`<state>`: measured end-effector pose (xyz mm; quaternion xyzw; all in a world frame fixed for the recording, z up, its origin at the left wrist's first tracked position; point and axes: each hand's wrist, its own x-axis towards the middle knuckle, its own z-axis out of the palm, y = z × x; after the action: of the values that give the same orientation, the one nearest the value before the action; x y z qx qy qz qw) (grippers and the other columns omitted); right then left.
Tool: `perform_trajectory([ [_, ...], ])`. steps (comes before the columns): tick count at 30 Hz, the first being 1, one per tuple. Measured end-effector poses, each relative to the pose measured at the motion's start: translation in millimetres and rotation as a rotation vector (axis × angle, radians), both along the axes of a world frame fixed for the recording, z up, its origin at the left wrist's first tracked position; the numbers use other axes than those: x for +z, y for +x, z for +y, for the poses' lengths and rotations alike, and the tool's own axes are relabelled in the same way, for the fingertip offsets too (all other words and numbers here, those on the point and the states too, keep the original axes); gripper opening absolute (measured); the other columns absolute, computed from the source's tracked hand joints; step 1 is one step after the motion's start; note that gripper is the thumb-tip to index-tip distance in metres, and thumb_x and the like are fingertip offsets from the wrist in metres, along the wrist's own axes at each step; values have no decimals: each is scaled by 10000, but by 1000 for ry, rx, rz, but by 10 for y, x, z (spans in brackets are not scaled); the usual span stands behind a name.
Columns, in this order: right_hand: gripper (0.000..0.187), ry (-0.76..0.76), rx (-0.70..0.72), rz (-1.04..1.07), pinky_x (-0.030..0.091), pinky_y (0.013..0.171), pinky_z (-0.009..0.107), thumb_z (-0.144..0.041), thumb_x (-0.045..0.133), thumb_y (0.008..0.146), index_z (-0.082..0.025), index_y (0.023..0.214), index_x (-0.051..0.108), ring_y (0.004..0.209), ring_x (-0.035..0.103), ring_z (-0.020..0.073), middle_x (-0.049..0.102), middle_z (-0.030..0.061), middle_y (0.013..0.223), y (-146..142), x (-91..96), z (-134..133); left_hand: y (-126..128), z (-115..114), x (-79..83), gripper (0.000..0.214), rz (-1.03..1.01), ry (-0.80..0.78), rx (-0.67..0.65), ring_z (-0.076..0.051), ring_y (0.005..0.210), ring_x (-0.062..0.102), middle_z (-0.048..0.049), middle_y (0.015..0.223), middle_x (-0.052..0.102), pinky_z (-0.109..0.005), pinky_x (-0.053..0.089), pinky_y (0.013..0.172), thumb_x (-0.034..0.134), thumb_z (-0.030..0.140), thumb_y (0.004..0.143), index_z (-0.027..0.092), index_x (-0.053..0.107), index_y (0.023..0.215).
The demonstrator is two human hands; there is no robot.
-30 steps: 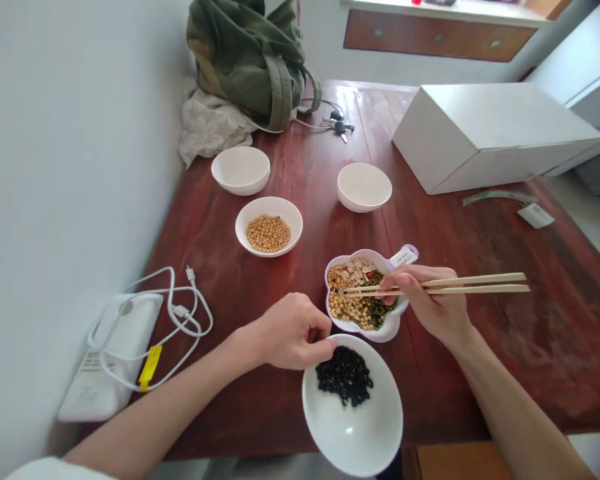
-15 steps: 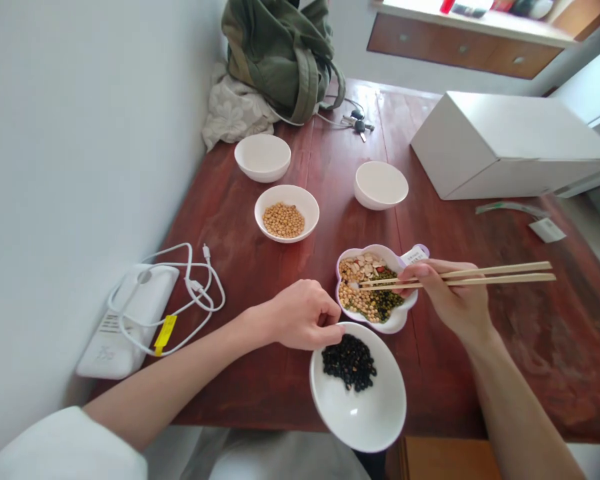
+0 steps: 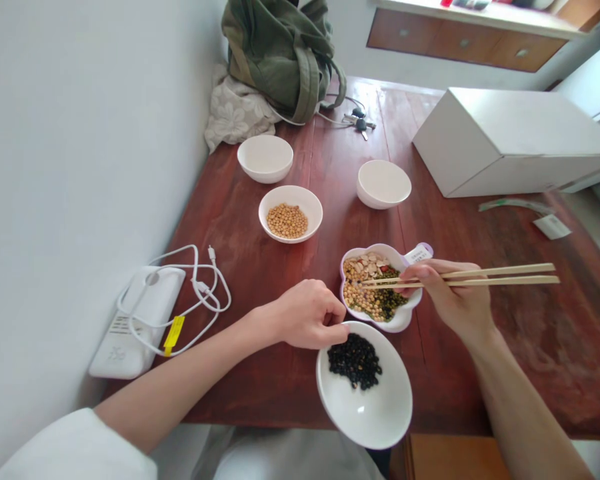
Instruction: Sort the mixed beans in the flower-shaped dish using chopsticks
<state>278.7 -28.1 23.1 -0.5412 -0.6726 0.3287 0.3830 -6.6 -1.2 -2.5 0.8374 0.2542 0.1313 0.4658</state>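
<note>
My left hand (image 3: pixel 305 315) pinches the rim of a tilted white bowl (image 3: pixel 367 417), which holds a heap of black beans (image 3: pixel 355 361) and juts past the table's near edge. My right hand (image 3: pixel 445 293) grips a pair of wooden chopsticks (image 3: pixel 485 277). Their tips rest over a white flower-shaped dish (image 3: pixel 405 319) holding a mix of yellow soybeans, green beans and sliced almonds (image 3: pixel 373 287). A white bowl of yellow soybeans (image 3: pixel 316 217) stands beyond both hands. The insides of two further white bowls (image 3: pixel 265 159) (image 3: pixel 383 184) show no contents.
The dark red wooden table (image 3: pixel 540 347) runs along a white wall. A white box (image 3: pixel 510 143) lies to the right, and a white device with a coiled cable (image 3: pixel 140 327) to the left. A green backpack (image 3: pixel 280 57), pale cloth (image 3: pixel 237 113) and keys (image 3: pixel 360 122) are at the far end.
The whole view has drifted slightly, so the table and bowls sit further right in frame. Both hands keep their hold, and the chopstick tips stay over the dish.
</note>
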Motion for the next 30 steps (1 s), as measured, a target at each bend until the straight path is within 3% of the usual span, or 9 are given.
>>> perform_trajectory([
  [18, 265, -65, -14, 94, 622, 610, 296, -400, 634, 1001, -221, 939, 819, 661, 727, 176, 790, 64, 846, -24, -85, 6, 3, -5, 13, 262, 5, 8, -1, -47, 474, 441, 22, 516, 588, -200, 296, 519, 691, 225, 817, 136, 643, 575],
  [30, 265, -48, -5, 88, 608, 598, 249, -381, 625, 1013, -217, 956, 826, 656, 731, 147, 792, 48, 830, -42, -92, 9, 5, -2, 5, 272, 9, 13, -6, -47, 474, 444, 21, 516, 588, -193, 292, 515, 692, 250, 824, 133, 652, 581],
])
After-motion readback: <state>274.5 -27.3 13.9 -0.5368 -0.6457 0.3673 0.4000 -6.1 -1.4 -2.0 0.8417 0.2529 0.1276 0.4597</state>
